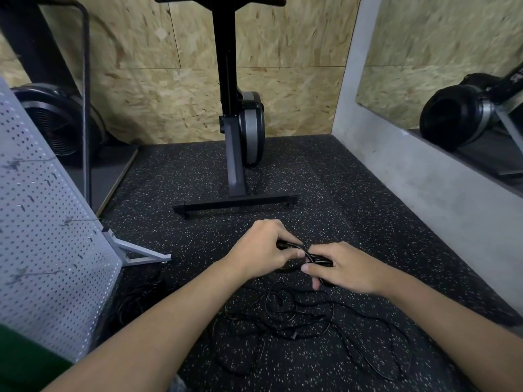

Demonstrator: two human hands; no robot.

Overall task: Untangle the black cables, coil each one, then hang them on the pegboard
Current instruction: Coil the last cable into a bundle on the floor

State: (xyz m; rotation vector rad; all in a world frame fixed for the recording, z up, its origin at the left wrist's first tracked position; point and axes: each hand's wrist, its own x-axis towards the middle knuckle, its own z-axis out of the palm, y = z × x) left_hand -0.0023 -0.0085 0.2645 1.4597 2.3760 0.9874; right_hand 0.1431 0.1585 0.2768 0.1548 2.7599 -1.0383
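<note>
Left hand (259,248) curls round one end of a small cable bundle (287,245), thumb laid across it. Right hand (349,268) grips the other end, fingers folded over the strands. Bundle sits between both hands, above the speckled floor (184,176); black, glossy, several strands crossing mid-way. Loose cables (300,321) lie tangled on the floor below the hands, thin loops sprawling rightward. Pegboard (42,222) leans at left, well apart.

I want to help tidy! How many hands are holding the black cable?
2: the left hand grips one end of the cable bundle, the right hand the other, above the tangle on the floor.
</note>
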